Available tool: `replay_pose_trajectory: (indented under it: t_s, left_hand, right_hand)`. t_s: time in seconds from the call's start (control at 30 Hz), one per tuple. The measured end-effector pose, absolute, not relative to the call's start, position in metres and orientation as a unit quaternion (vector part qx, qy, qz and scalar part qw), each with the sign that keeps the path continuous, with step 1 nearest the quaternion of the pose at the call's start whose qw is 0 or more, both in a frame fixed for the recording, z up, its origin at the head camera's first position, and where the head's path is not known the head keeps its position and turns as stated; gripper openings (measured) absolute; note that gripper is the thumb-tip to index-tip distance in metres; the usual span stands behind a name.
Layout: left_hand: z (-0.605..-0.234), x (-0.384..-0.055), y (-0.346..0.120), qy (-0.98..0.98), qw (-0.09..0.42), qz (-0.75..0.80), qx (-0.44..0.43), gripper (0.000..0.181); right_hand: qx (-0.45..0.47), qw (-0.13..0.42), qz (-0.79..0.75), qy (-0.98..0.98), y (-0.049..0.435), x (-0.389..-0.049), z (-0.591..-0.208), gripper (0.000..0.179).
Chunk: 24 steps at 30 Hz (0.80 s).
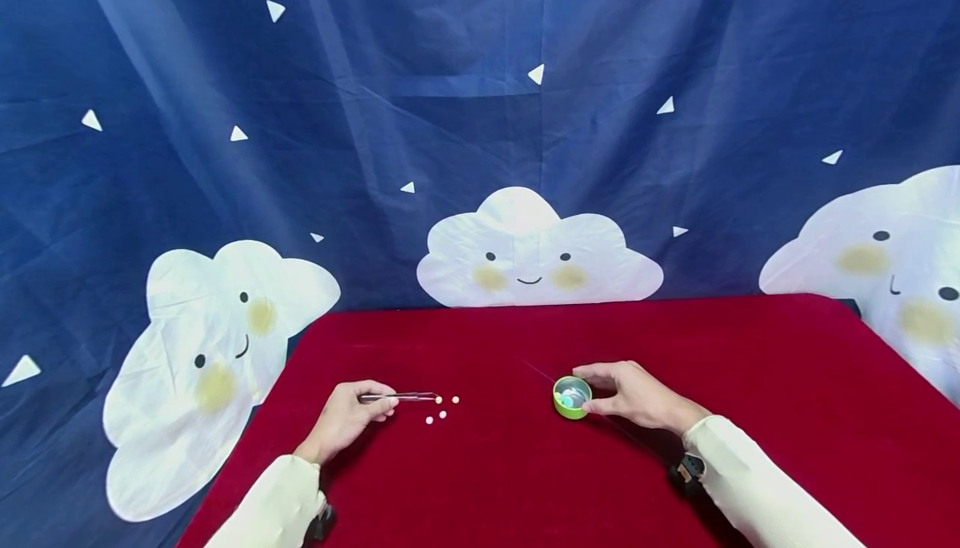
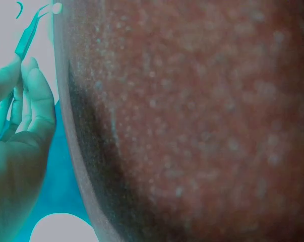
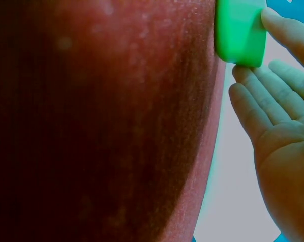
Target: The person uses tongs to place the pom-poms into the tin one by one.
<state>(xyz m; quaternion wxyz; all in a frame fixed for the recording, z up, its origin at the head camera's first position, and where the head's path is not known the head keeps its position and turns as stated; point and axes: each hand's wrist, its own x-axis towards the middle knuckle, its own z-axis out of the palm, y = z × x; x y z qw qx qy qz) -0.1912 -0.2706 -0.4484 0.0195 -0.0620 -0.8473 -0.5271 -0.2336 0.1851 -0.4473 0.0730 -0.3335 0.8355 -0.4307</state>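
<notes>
My left hand [image 1: 354, 413] pinches a pair of metal tweezers [image 1: 408, 396] between thumb and fingers, the tool pointing right. Right at its tips is a small round pale tablet-like piece [image 1: 438, 400], also seen at the tweezers' [image 2: 28, 38] end in the left wrist view. Several similar pale pieces [image 1: 442, 415] lie close by on the red cloth. On the other side, my right hand [image 1: 633, 394] grips a small round green tin [image 1: 572, 411], thumb on the near side and fingers on the far side. Inside the open tin are white and turquoise bits.
A red cloth [image 1: 495, 481] covers the table under both hands. Behind its far edge hangs a dark blue curtain [image 1: 480, 140] printed with white smiling clouds and triangles. Dark wrist devices [image 1: 688, 473] sit at both sleeves.
</notes>
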Motion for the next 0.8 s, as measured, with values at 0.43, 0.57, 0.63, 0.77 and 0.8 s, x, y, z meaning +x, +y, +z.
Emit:
replay_pose_trajectory:
  t_s: [0.43,0.57,0.63,0.77,0.8]
  left_hand:
    - [-0.4493,-0.1908,-0.2655,-0.849,0.029,-0.526,-0.05,0.009]
    - [-0.4486,-0.1914,-0.2639,-0.848,0.036,-0.526,-0.046,0.01]
    - [-0.4478,-0.1914,-0.2632,-0.847,0.04,-0.528,-0.039,0.01]
    - [-0.4462,-0.191,-0.2626,-0.846,0.044,-0.531,-0.031,0.011]
    - [-0.4457,-0.1909,-0.2626,-0.847,0.043,-0.529,-0.031,0.011]
  right_hand:
    - [-0.337,0.073,-0.435,0.832,0.1846,-0.2336,-0.4472,0.054]
    - [-0.337,0.073,-0.436,0.831,0.1843,-0.2335,-0.447,0.054]
    - [-0.337,0.072,-0.435,0.832,0.1842,-0.2333,-0.4466,0.054]
    - [-0.336,0.069,-0.428,0.836,0.1843,-0.2332,-0.4462,0.054]
    - [-0.337,0.067,-0.426,0.837,0.1843,-0.2331,-0.4461,0.054]
